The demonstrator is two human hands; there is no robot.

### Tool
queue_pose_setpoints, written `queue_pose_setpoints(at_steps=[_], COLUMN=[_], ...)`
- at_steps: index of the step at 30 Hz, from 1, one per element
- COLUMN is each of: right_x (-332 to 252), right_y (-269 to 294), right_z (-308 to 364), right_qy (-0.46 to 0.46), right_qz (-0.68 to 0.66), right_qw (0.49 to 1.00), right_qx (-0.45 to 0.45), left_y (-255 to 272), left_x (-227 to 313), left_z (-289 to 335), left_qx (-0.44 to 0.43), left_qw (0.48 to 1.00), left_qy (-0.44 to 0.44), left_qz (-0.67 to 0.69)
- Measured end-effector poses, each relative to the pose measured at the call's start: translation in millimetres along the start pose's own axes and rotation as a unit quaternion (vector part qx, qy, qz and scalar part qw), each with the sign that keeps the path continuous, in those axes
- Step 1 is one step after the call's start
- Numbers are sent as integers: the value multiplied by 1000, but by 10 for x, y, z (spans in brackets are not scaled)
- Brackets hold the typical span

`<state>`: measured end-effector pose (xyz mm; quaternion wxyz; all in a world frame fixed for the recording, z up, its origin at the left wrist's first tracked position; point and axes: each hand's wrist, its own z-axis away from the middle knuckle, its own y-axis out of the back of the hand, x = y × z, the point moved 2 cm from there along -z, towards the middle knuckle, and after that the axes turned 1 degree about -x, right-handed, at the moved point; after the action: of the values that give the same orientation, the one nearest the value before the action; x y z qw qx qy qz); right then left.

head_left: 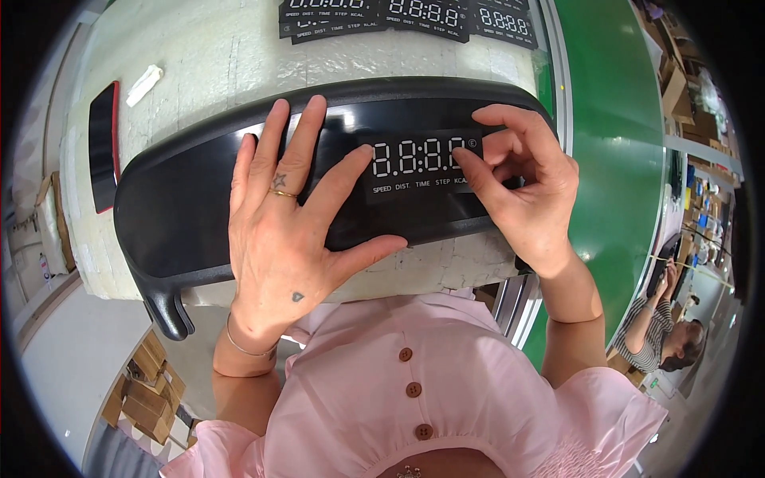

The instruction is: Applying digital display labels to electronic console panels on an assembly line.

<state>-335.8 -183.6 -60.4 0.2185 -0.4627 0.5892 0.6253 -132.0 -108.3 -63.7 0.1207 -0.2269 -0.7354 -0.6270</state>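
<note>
A long black plastic console housing with a glossy panel lies across the padded work surface. On its panel sits a dark rectangular display overlay with white digit outlines and small white lettering. My left hand rests on the panel with fingers spread, its index fingertip at the overlay's left edge and its thumb near the housing's front edge. My right hand is at the overlay's right end. Its thumb tip covers part of the last digit, the bent index finger stands apart from the thumb, and the other fingers are curled.
Several similar dark overlays lie at the far edge of the padded surface. At left are a red-edged phone-like device and a crumpled white piece. A green surface runs along the right; another person sits beyond it.
</note>
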Motion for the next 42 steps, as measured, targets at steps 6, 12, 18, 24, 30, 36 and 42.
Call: queue_pose_setpoints(at_steps=[6, 12, 18, 24, 30, 36, 42], right_x=[-48, -83, -167, -194, -75, 49, -23], right_y=[10, 8, 19, 45, 257, 158, -74], right_z=[7, 0, -57, -115, -249, -157, -281], right_qy=[-20, -43, -30, 41, 5, 123, 185], right_qz=[19, 36, 98, 201, 290, 239, 220], right_qw=[1000, 998, 994, 977, 955, 959, 948], right_qx=[-11, -19, -34, -62, -63, -93, -139], left_y=[7, -2, 13, -5, 23, 51, 35], left_x=[-9, -8, 0, 0, -21, -28, -53], left_z=[-10, -7, -8, -11, 28, 91, 122], left_qx=[-1, -6, -7, -7, -14, 10, 37], left_qw=[1000, 1000, 1000, 1000, 1000, 994, 986], left_qy=[-3, -2, -4, -7, -27, -108, -155], left_qz=[3, -1, -5, -7, -4, 23, 57])
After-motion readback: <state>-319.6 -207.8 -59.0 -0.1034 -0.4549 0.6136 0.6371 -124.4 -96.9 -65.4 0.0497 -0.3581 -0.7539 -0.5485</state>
